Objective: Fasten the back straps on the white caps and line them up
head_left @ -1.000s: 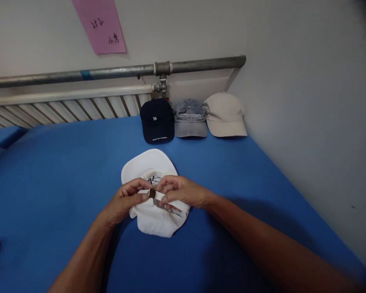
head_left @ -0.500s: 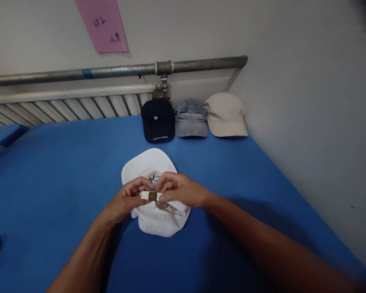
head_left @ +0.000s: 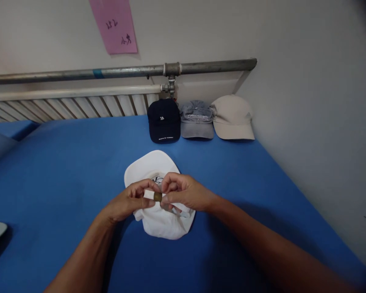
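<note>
1. From where I stand, with twelve o'clock pointing away from the person, both hands are drawn in close together; the left hand (head_left: 126, 202) sits at nine o'clock, the right hand (head_left: 189, 193) at three, and neither is spread wide.
2. Between them is a white strap (head_left: 149, 194); the left thumb and fingers are narrowed about its short end, while the right thumb and fingers pinch it on the other side; some fingertips are hidden behind, so I can't tell just how they press.
3. The strap's long axis runs from about nine o'clock to three, dipping a little toward four; a brownish buckle (head_left: 157, 197) sits across it, with the right thumb just beside it and the left thumb tip at its seven o'clock; I'd judge neither hand clearly nearer.
4. The white cap (head_left: 161, 226) lies directly under the hands; its brim (head_left: 143, 167) points to eleven, and its crumpled cloth bulges toward six.
5. Farther out, on the blue surface (head_left: 73, 171), three caps stand side by side, from twelve to one o'clock; dark (head_left: 164, 121), grey (head_left: 197, 122), then beige (head_left: 233, 118); a radiator (head_left: 79, 108) spans ten to eleven behind.
</note>
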{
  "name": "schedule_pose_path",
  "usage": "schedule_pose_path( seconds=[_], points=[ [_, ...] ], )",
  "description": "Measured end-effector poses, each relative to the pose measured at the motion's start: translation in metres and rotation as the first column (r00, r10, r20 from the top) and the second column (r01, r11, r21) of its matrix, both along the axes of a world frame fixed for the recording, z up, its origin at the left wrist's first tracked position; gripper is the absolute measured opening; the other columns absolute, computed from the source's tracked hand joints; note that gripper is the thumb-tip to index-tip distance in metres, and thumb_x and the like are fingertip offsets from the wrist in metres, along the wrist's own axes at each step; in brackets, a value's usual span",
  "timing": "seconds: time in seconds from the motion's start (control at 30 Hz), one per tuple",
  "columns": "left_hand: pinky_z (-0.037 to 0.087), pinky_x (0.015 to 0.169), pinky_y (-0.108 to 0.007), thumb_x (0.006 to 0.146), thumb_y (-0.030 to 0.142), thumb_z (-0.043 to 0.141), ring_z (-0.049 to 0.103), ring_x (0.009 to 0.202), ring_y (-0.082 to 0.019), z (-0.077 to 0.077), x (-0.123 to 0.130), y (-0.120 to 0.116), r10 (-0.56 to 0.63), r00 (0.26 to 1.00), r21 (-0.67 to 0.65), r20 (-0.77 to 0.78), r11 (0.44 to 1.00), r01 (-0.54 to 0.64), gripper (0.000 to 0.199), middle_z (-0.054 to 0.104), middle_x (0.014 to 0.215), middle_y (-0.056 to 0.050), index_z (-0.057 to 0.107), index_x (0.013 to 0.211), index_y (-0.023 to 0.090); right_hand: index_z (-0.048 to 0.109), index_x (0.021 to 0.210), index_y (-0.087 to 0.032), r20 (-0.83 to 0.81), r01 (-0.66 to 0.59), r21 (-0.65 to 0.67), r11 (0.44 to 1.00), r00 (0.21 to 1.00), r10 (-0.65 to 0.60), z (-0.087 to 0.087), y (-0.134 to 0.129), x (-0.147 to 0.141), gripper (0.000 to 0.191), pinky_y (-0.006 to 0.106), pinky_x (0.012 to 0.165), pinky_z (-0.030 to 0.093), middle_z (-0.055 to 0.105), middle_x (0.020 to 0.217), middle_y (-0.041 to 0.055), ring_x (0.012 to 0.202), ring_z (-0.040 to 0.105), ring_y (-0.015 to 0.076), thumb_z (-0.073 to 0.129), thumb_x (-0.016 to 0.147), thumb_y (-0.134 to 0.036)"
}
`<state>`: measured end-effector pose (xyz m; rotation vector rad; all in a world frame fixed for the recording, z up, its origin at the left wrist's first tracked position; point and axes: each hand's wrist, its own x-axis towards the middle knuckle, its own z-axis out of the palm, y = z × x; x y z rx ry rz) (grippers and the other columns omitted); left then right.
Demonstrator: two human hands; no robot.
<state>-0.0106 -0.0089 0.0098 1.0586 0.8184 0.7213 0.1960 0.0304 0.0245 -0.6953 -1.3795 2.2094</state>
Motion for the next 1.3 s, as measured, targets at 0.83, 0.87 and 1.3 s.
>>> schedule_pose_path(
  seconds=[0.83,0.87,1.3],
  points=[
    [0.039,0.062,-0.019,0.072,0.015,0.074,0.055,0.067,-0.008,0.009,0.006,-0.003,-0.022,0.999,-0.016,-0.031,1.000,0.021,0.021,0.063,0.077,0.001,0.062,0.088,0.016,0.056,0.085,-0.019,0.227,-0.083,0.252,0.964,0.974,0.024,0.008,-0.003,0.002,0.012,0.022,0.056,0.039,0.062,0.068,-0.0032,0.060,0.056,0.0099,0.058,0.074,-0.015],
    [0.039,0.061,-0.019,0.072,0.016,0.074,0.054,0.067,-0.008,0.009,0.006,-0.003,-0.026,0.999,-0.020,-0.032,0.999,0.026,0.021,0.063,0.077,0.001,0.062,0.089,0.016,0.055,0.085,-0.019,0.232,-0.076,0.251,0.965,0.972,0.016,0.008,-0.004,0.001,0.011,0.022,0.055,0.039,0.061,0.067,-0.0033,0.059,0.055,0.0100,0.059,0.074,-0.017],
    [0.038,0.063,-0.022,0.076,0.031,0.069,0.050,0.074,-0.012,0.011,-0.001,-0.005,-0.032,0.998,0.053,-0.062,0.998,0.036,0.023,0.057,0.084,-0.001,0.061,0.093,0.017,0.066,0.077,-0.016,0.374,-0.172,0.362,0.916,0.927,0.027,0.002,0.000,0.004,0.022,0.024,0.060,0.040,0.063,0.073,0.0005,0.069,0.055,0.0129,0.066,0.077,-0.038]
  ],
)
